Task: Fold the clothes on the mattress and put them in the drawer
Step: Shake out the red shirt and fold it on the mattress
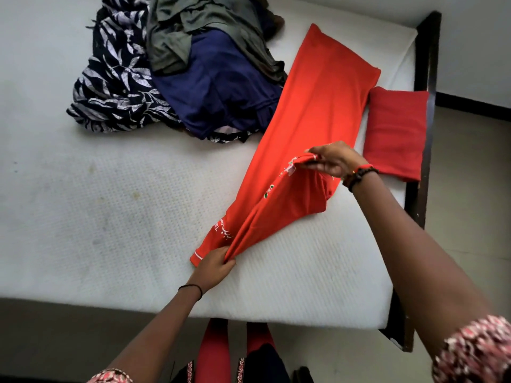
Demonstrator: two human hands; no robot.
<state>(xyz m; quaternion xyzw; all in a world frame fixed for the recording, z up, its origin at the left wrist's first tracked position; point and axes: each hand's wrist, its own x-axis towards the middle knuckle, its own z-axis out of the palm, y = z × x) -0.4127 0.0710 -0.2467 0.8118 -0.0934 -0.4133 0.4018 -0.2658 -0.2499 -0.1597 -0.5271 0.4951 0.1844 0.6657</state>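
Orange-red garment point(318, 114): a long, narrow strip of cloth, already folded lengthwise, lying diagonally across the right half of the white mattress point(110, 205). Its far end is flat and smooth; its near end is lifted and gathered into loose ridges between the two hands.
Markings on the garment: small white lettering near the lower end, a white stripe at the lowest corner, and tiny red, white and green emblems further up. The words are too small to read.
Left hand point(214, 262): fingers pinched tight on the lower corner of the garment, close to the mattress's near edge. A thin black band circles the wrist.
Right hand point(333, 158): closed on a bunched fold of the garment, held above the mattress. Dark and red beaded bracelets sit on the wrist.
Folded red cloth point(395, 134): a neat rectangle just beside the garment, by the dark bed frame point(427, 78).
Unfolded pile point(177, 73): dark leaf print, navy and olive-grey items heaped at the far side, touching the garment's left edge.
Hard to make out: the pile's top is cut off by the picture edge, so how many items it holds cannot be told. No drawer is in view.
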